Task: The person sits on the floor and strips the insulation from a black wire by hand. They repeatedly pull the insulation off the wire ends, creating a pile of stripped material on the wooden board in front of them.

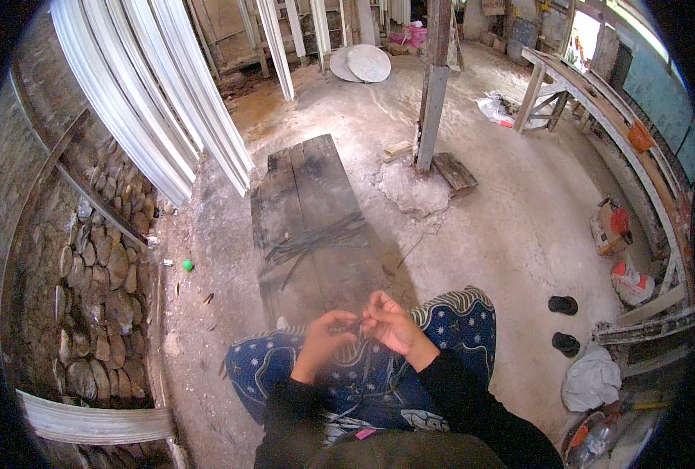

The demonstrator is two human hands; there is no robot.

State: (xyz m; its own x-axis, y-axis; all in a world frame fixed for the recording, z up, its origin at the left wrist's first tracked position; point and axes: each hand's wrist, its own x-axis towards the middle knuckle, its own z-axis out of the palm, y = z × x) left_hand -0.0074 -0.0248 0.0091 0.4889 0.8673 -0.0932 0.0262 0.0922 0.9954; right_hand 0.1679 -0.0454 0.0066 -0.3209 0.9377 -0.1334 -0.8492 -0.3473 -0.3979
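Over my lap, my left hand (330, 338) and my right hand (393, 324) meet with their fingertips close together. Both are closed in a pinch, and the left is somewhat smeared by motion. Whatever thin thing lies between the fingers is too small to name; a narrow dark strand seems to hang below them. Just beyond my hands is a dark wooden board (300, 184) on the floor. Across it lies a loose bundle of thin dark strips (316, 237). Patterned blue cloth (457, 332) covers my legs.
Tall pale ribbed strips (140, 94) lean at the left, beside a stone-filled bed (101, 313). A wooden post (432, 109) stands ahead. Two round pale discs (368, 63) lie farther back. At right are a long bench (598, 86), dark sandals (564, 305) and a white sack (591, 379).
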